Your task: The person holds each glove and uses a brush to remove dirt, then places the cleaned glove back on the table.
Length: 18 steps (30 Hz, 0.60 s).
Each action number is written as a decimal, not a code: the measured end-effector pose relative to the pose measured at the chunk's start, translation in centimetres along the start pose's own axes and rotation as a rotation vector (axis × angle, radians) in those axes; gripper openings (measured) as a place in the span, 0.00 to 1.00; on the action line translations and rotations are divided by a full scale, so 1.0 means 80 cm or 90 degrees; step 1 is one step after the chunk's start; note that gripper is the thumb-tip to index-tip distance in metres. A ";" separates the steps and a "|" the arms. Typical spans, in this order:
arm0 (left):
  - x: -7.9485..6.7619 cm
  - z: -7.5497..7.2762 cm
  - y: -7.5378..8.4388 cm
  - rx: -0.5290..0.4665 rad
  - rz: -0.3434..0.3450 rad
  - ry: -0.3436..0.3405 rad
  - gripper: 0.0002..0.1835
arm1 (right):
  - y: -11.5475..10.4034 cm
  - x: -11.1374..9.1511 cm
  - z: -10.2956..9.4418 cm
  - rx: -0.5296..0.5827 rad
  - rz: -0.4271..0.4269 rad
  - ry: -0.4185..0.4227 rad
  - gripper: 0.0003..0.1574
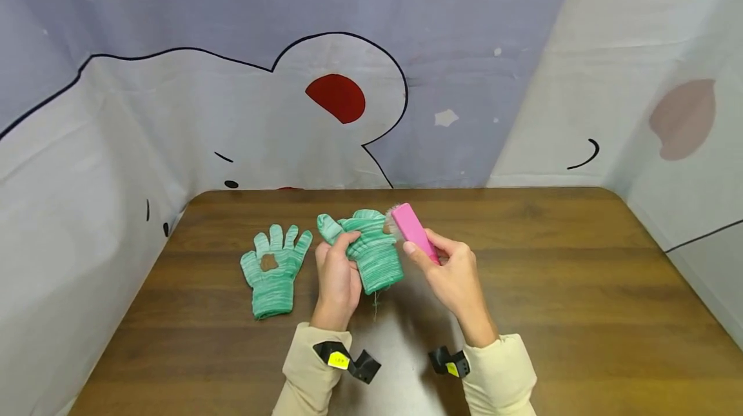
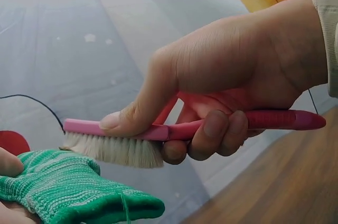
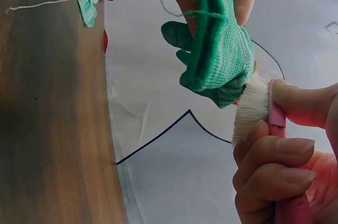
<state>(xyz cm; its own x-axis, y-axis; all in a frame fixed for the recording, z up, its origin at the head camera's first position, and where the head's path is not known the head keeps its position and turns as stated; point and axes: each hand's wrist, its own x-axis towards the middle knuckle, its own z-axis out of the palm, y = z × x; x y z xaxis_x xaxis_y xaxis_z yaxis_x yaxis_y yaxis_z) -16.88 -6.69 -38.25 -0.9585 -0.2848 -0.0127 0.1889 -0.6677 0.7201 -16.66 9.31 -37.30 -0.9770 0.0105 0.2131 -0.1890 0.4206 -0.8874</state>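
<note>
Green glove (image 1: 373, 253): held above the surface (image 1: 551, 287), pinched in the left hand (image 1: 336, 282) at one side only; could twist loose under a hard stroke, being soft and bunched. Flat to its left, a second glove (image 1: 273, 290). Gripped in the right hand (image 1: 455, 274), a pink brush (image 1: 412, 229); could skid off the curved cloth if tilted. Bristles (image 3: 249, 109) apparently against a brown patch (image 1: 387, 227). Dangling from the cuff (image 1: 383, 278), loose threads (image 3: 58, 2); could snag and unravel if caught.
</note>
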 end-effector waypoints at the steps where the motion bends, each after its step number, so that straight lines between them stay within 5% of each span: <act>1: 0.000 0.000 -0.001 0.002 -0.004 -0.001 0.04 | 0.002 0.001 -0.001 0.002 0.004 0.004 0.29; 9: -0.005 -0.001 -0.001 0.009 -0.032 -0.042 0.04 | 0.027 0.009 -0.012 -0.084 0.039 0.050 0.26; 18: -0.004 -0.003 0.000 0.008 -0.045 -0.065 0.06 | 0.031 0.012 -0.024 -0.068 0.080 0.069 0.31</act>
<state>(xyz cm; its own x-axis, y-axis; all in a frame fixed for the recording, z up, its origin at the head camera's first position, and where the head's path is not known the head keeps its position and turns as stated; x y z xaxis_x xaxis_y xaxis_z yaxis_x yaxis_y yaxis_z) -16.49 -6.76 -38.43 -0.9862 -0.1653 0.0068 0.1181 -0.6744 0.7289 -17.91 12.13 -38.46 -0.9749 0.1636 0.1513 -0.0492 0.5038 -0.8624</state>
